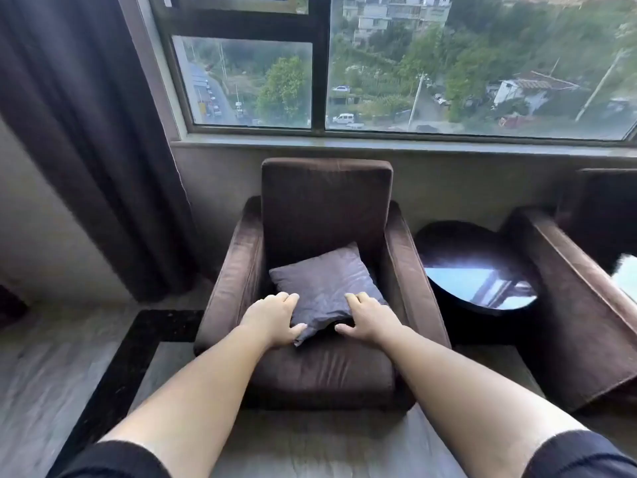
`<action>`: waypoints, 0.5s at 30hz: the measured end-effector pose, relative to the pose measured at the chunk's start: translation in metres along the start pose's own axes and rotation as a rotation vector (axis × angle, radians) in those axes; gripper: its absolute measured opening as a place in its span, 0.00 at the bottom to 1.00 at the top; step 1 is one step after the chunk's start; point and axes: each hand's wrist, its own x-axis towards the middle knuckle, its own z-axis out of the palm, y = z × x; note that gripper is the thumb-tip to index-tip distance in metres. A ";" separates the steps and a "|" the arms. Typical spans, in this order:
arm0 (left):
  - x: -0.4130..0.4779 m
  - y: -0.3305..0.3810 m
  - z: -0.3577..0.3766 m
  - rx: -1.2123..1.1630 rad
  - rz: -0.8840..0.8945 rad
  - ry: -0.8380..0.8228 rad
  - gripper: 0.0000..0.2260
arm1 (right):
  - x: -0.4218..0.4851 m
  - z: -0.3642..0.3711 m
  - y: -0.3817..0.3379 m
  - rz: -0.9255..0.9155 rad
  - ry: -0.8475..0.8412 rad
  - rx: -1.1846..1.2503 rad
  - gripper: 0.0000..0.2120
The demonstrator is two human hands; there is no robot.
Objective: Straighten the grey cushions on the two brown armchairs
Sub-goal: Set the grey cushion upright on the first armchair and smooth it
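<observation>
We can see only part of the second armchair (pixel 568 288): the right edge of the view cuts it off, leaving one armrest and a strip of its back. A pale patch (pixel 625 274) on its seat is too cropped for us to say what it is. The glossy top of the round bench (pixel 475 257) between the chairs mirrors the window (pixel 448 63), so its surface is hard to read. On the left armchair (pixel 327 201) the grey cushion (pixel 324 281) lies on the seat, turned askew, its far corner against the backrest and its near edge partly covered by our hands. Both bare forearms reach forward. The left hand (pixel 272 319) curls its fingers over the cushion's near left side, with the thumb at the near corner. The right hand (pixel 368 317) grips the near right side, knuckles bent on top and thumb along the near edge.
</observation>
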 end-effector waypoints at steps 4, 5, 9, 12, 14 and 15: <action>-0.009 -0.010 0.010 0.008 -0.037 -0.051 0.33 | -0.005 0.008 0.011 0.047 -0.022 0.000 0.33; -0.011 -0.012 0.014 0.015 -0.040 -0.064 0.34 | -0.007 0.011 0.013 0.058 -0.040 -0.002 0.33; -0.017 -0.027 0.020 0.021 -0.059 -0.067 0.34 | -0.011 0.016 0.022 0.085 -0.064 -0.002 0.35; -0.019 -0.040 0.022 -0.006 -0.079 -0.072 0.33 | -0.012 0.016 0.025 0.097 -0.077 -0.014 0.35; -0.020 -0.050 0.023 -0.018 -0.088 -0.066 0.33 | -0.011 0.015 0.025 0.107 -0.081 -0.020 0.35; -0.021 -0.054 0.023 -0.020 -0.089 -0.065 0.33 | -0.010 0.015 0.024 0.111 -0.081 -0.021 0.35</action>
